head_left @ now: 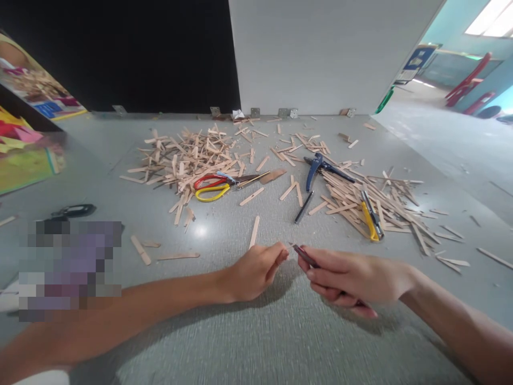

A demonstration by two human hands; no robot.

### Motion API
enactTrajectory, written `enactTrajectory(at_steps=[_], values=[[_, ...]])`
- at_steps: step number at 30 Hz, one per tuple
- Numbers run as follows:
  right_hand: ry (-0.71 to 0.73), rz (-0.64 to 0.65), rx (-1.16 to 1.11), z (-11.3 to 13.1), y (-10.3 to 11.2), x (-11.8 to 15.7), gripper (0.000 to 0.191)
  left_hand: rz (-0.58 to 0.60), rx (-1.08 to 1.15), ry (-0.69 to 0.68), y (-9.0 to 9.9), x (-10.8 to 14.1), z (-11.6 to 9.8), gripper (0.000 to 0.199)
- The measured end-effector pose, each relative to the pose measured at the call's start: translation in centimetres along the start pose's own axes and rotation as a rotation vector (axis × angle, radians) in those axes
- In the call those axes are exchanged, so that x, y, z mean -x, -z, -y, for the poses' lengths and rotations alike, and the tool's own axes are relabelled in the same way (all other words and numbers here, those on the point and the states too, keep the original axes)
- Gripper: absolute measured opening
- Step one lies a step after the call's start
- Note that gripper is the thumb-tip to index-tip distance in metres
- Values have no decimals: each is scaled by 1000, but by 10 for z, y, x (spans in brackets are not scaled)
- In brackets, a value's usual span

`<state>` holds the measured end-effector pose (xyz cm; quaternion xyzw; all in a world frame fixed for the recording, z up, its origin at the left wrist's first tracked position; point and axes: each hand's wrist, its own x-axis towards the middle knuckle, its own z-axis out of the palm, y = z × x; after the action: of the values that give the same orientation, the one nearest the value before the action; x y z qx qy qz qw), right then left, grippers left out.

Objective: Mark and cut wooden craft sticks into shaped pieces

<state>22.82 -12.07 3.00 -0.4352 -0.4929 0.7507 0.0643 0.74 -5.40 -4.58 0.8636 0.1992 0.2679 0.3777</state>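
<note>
The grey table (208, 342) bears the taller heap of wooden sticks (182, 167). In front of that heap and well to its right, the right hand (344, 275) is wrapped around a tool; in front and less far right, the left hand (250, 271) has its fingertips pinched together, on what I cannot tell. The slim dark tool (306, 256), front-right of the heap, looks light and stiff, perhaps slippery; mid-handle seems the best hold, clear of the tip.

Slim dark knife-like tool (306, 256) is gripped in right hand (352, 275), slanted, tip directed up and leftward; small pale sliver (290, 244), mostly hidden, is pinched by left hand (253, 271).
</note>
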Motion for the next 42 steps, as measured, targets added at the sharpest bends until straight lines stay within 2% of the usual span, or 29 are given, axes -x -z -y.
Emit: enactTrajectory(at_steps=[1,5,8,11,12,17,21,25,29,34,39,42], values=[[8,-1,27,-3,-1,-2,38,-1,-8,-7,-1,0,0,38],[142,-234,101,-19,-15,-20,28,15,-11,2,-1,0,-2,39],[97,-147,51,-12,-12,-16,29,2,-48,22,-1,0,-3,43],[16,88,-37,2,2,-3,37,1,-106,-5,-3,1,-2,46],[29,116,-41,4,5,-2,39,1,-108,-14,-3,2,-2,45],[183,-5,-13,-4,-8,-16,42,-1,-52,10,-2,1,-4,44],[189,-30,-20,-8,-15,-22,37,-6,-39,39,1,-3,-7,48],[223,-23,-177,-4,-14,-21,41,5,7,83,3,-7,-9,52],[230,13,-261,-2,-10,-22,38,10,71,139,6,-9,-11,56],[229,-7,-320,-1,-6,-21,35,27,108,192,8,-11,-13,58],[224,-65,-294,3,-3,-16,31,25,136,191,7,-12,-12,56],[173,-128,-245,6,1,-11,32,18,147,191,7,-12,-11,54]])
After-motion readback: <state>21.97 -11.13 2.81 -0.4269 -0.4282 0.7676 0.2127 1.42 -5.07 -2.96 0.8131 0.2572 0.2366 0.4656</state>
